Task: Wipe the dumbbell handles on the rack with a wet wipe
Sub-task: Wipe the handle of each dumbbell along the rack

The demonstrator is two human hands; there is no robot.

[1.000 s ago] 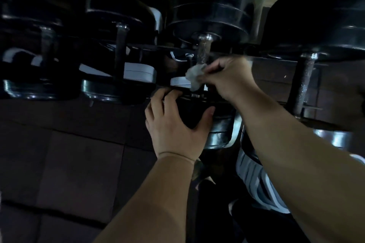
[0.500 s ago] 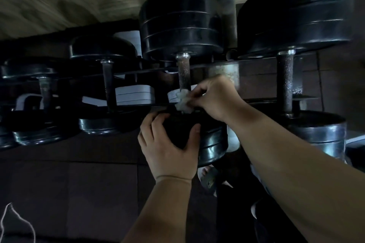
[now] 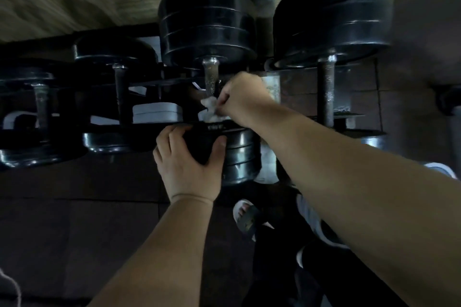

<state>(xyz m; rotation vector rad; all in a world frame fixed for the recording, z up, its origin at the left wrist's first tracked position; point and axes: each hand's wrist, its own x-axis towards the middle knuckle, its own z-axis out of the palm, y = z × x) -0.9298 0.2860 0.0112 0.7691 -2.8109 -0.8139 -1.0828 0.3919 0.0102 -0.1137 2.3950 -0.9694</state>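
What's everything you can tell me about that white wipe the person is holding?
The wet wipe is a small, crumpled, whitish wad, like soft cloth or paper. The right hand pinches it against the near end of the middle dumbbell's knurled metal handle, beside the near weight plates. Part is hidden behind that hand.

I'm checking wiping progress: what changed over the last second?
The right hand slid the wet wipe slightly down the dumbbell handle toward the near plates, its grip on the wipe unchanged. The left hand still holds those plates. Nothing was taken or released.
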